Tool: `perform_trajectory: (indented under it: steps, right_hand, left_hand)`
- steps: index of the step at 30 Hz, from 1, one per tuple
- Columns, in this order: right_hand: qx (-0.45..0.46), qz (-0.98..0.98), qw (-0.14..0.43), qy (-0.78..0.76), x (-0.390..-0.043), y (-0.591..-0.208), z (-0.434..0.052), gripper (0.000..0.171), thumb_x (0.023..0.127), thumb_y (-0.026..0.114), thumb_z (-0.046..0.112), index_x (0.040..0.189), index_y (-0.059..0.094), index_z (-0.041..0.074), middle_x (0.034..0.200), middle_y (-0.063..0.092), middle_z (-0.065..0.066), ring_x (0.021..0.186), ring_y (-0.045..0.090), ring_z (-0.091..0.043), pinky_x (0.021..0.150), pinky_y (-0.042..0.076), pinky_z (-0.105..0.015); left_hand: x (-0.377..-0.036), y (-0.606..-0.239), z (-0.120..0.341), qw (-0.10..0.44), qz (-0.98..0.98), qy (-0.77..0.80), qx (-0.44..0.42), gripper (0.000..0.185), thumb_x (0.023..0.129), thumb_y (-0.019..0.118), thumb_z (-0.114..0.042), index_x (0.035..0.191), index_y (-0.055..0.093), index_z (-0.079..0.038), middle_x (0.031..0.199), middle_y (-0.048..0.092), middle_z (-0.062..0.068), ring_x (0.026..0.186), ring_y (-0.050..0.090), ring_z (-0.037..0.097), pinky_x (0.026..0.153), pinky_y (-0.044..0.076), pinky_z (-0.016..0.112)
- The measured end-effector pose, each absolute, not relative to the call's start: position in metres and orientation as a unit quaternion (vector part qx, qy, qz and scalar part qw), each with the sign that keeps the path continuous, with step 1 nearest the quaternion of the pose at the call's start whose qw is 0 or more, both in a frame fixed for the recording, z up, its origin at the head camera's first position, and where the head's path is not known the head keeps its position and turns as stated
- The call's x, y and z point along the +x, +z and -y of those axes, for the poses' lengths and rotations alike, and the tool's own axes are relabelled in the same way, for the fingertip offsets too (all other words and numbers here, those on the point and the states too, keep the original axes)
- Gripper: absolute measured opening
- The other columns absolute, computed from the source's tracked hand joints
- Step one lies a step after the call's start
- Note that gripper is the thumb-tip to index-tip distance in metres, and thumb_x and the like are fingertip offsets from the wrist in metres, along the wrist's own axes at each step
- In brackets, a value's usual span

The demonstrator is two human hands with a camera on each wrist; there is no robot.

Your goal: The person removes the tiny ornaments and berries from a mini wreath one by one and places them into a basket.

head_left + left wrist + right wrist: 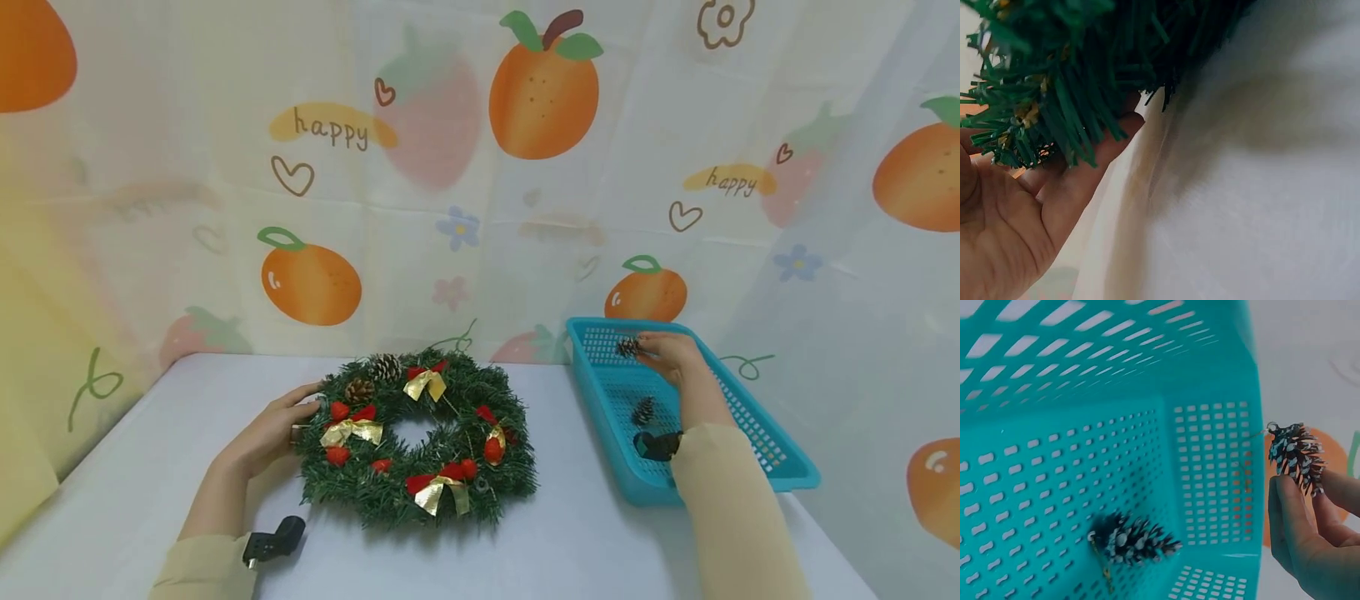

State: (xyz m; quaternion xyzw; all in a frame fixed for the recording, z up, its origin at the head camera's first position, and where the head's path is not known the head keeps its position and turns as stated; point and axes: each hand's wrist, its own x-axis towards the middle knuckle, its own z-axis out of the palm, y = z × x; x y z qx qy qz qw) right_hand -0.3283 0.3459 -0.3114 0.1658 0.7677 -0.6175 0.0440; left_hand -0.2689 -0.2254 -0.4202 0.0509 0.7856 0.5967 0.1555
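A green wreath [420, 442] with red and gold bows and pine cones lies on the white table [570, 542]. My left hand [273, 425] holds its left edge, fingers curled under the needles [1054, 112]. My right hand [671, 357] is above the far end of the turquoise basket [780, 467] and pinches a frosted pine cone [627, 347] [1296, 454] between thumb and fingers. A second pine cone [643, 411] [1134, 538] lies on the basket floor [1054, 487].
A curtain printed with oranges and strawberries [480, 167] hangs right behind the table. The basket stands at the table's right edge. A wrist camera [273, 539] sits on my left sleeve.
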Motion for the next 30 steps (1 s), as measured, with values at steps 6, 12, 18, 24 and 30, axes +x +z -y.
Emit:
perform_trajectory:
  steps: [6,12,18,24,30]
  right_hand:
    - [0.163,-0.752,0.043,-0.637,-0.329,-0.322,-0.35,0.055,0.105,0.04,0.009,0.156,0.022,0.004,0.166,0.013,-0.012,0.153,0.021,-0.03,0.11,0.044,-0.029]
    - [0.175,-0.752,0.034,-0.634,-0.333,-0.33,-0.349,0.053,0.104,0.041,0.008,0.155,0.026,0.003,0.166,0.017,-0.013,0.151,0.026,-0.03,0.117,0.037,-0.035]
    - [0.178,-0.752,0.035,-0.634,-0.333,-0.334,-0.35,0.054,0.104,0.042,0.008,0.156,0.025,0.003,0.166,0.016,-0.013,0.151,0.026,-0.031,0.116,0.038,-0.035]
    - [0.175,-0.748,0.039,-0.639,-0.329,-0.335,-0.352,0.055,0.105,0.04,0.009,0.156,0.022,0.002,0.166,0.015,-0.014,0.152,0.024,-0.031,0.118,0.035,-0.037]
    - [0.182,-0.753,0.039,-0.631,-0.327,-0.336,-0.353,0.054,0.105,0.039,0.009,0.156,0.023,0.002,0.166,0.017,-0.014,0.151,0.026,-0.032,0.116,0.038,-0.034]
  left_hand:
    - [-0.265,-0.416,0.227,0.16,-0.791,0.587,0.06,0.066,0.108,0.037,-0.034,0.16,0.005,-0.01,0.157,0.012,0.029,0.078,0.046,0.01,0.074,0.046,0.03]
    - [-0.266,-0.418,0.23,0.156,-0.79,0.59,0.056,0.067,0.107,0.039,-0.035,0.161,0.006,-0.012,0.156,0.013,0.025,0.067,0.035,0.007,0.065,0.04,0.028]
    - [-0.266,-0.418,0.229,0.152,-0.791,0.59,0.058,0.068,0.107,0.04,-0.039,0.161,0.007,-0.014,0.155,0.014,0.024,0.067,0.034,0.007,0.063,0.039,0.027]
    - [-0.267,-0.419,0.227,0.153,-0.789,0.592,0.058,0.068,0.107,0.04,-0.039,0.161,0.006,-0.014,0.155,0.015,0.024,0.067,0.035,0.007,0.064,0.04,0.028]
    - [-0.269,-0.421,0.227,0.155,-0.788,0.592,0.058,0.068,0.107,0.039,-0.038,0.161,0.006,-0.014,0.157,0.015,0.025,0.069,0.037,0.008,0.066,0.042,0.029]
